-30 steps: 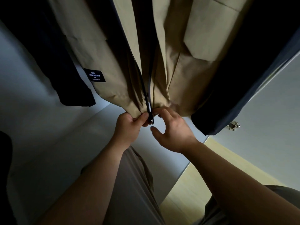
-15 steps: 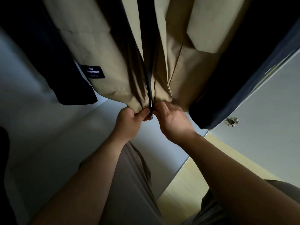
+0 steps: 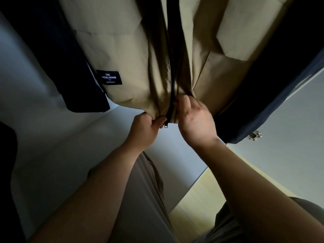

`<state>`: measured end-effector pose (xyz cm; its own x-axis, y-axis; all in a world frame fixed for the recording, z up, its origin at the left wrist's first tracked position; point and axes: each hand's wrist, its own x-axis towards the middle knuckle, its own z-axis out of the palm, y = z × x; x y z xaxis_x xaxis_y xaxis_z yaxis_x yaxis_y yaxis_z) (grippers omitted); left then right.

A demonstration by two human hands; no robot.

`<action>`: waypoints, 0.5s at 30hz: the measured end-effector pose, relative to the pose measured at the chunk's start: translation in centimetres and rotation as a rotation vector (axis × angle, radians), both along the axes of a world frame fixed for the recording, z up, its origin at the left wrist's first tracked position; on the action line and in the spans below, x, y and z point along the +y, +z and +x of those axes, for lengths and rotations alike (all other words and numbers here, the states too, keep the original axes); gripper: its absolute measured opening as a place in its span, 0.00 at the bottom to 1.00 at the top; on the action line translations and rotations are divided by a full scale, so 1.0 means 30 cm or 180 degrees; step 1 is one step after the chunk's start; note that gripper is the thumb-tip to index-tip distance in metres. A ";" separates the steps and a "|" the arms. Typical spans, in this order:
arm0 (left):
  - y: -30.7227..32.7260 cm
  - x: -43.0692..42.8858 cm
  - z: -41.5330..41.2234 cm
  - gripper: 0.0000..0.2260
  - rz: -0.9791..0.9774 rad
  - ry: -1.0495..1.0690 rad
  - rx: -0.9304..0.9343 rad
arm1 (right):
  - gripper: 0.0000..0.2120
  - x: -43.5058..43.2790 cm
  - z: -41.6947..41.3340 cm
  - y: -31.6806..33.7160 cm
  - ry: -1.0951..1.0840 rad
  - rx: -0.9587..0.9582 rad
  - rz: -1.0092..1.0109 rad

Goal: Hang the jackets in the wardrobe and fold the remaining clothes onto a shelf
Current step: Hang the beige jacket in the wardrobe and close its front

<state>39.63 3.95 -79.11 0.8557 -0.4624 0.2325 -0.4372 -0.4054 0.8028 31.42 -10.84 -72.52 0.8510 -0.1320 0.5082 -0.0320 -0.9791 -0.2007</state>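
Tan jacket (image 3: 122, 50): smooth matt cloth. Zipper (image 3: 171, 95): black. Label (image 3: 109, 77): dark woven cloth. Door hinge (image 3: 255, 135): shiny metal. Floor (image 3: 196, 204): pale wood.

Only readable txt afaict is on a small black label (image 3: 109, 77) sewn on the front of the tan jacket (image 3: 126, 50), low down nr the hem. White caps, 2 lines: "CHIC", then "CASUALFASHION" as one word. Below that there's a short dash + a tiny 3rd line, too small to make out tbh.
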 end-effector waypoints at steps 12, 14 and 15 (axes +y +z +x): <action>0.023 -0.057 -0.013 0.07 -0.1198 0.0456 0.1679 | 0.09 -0.021 0.005 0.029 -0.0151 0.0529 0.0137; 0.027 -0.056 -0.011 0.08 -0.1011 0.0430 0.1600 | 0.11 -0.004 0.006 0.058 -0.0247 0.0735 -0.0049; 0.030 -0.055 -0.009 0.09 -0.0894 0.0437 0.1540 | 0.11 0.004 0.010 0.077 -0.0271 0.0813 -0.0109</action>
